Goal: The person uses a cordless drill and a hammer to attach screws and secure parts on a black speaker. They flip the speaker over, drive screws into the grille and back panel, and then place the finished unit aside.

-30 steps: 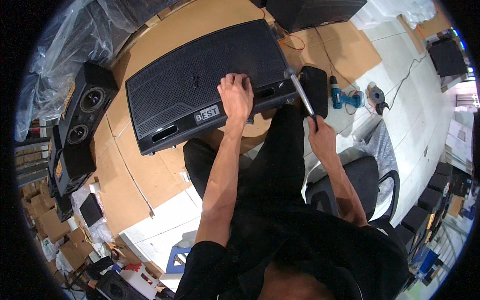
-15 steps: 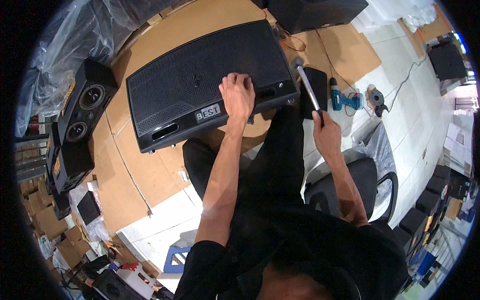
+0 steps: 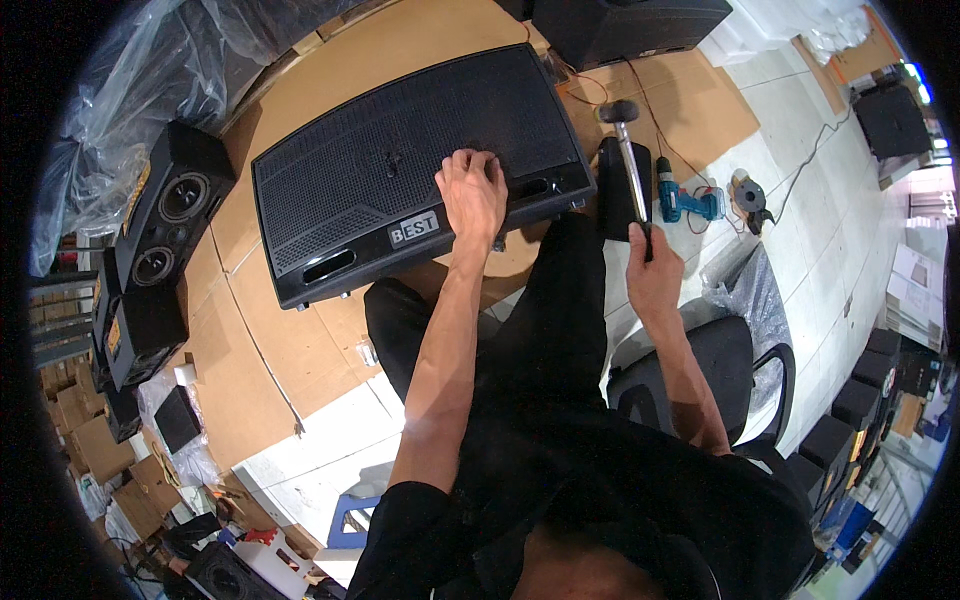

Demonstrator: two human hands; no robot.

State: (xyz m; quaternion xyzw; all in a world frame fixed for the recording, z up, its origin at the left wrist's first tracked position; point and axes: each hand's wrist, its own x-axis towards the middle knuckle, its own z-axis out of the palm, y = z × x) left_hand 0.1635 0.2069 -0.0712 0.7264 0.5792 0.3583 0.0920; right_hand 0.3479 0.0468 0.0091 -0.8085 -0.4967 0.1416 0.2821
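A black speaker cabinet (image 3: 400, 130) with a perforated front grille lies face up before me, over my knees and the cardboard. My left hand (image 3: 472, 195) rests on the grille near its lower edge, just above the badge (image 3: 414, 227). Its fingers are curled together with their tips hidden, so I cannot make out what they may hold. To the right, my right hand (image 3: 655, 270) is closed round the black grip of a mallet (image 3: 630, 160). The mallet has a shiny metal shaft and a dark head, raised beside the cabinet's right end and apart from it.
A teal cordless drill (image 3: 690, 203) and a dark round spool-like thing (image 3: 750, 195) lie right of the mallet. A black chair (image 3: 690, 375) stands by my right arm. Speakers with exposed cones (image 3: 185, 195) stand at the left. Another black cabinet (image 3: 630, 30) stands at the back.
The mallet's head has swung a little rightward, away from the cabinet, with a slight turn of my right hand. My left hand has hardly moved on the grille.
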